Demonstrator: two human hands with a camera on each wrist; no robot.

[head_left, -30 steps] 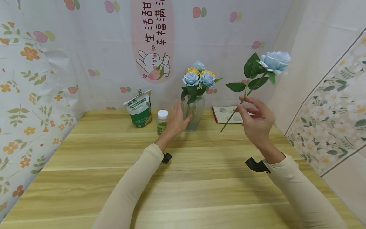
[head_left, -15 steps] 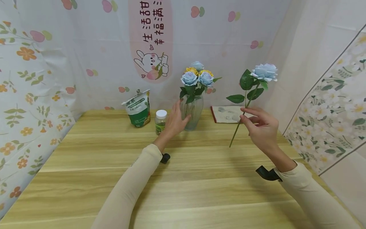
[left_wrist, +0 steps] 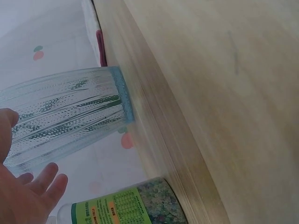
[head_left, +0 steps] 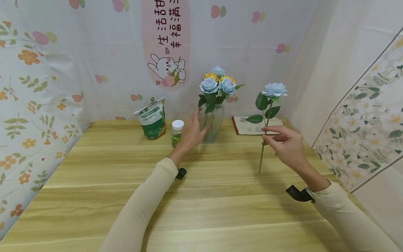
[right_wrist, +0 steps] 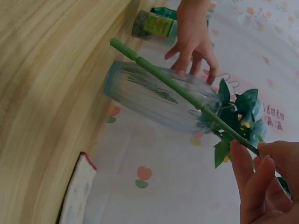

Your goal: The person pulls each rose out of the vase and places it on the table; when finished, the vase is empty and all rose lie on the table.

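And there, from the near side of the table point(head_left: 220, 213), stretch two cream sleeves point(head_left: 141, 199), the hands well apart. The right hand point(head_left: 288, 145) pinches the stem of a single blue rose point(head_left: 274, 90), bloom up, over the table's right side! The left hand point(head_left: 191, 133), fingers extended, rests against a clear vase point(head_left: 215, 122) of blue and yellow flowers point(head_left: 209, 85) near the far edge's middle. Just left, a white-capped jar point(head_left: 177, 134); nearer the far left corner, a green-and-white pouch point(head_left: 154, 125); by the far right corner, a red-edged mat point(head_left: 243, 126).
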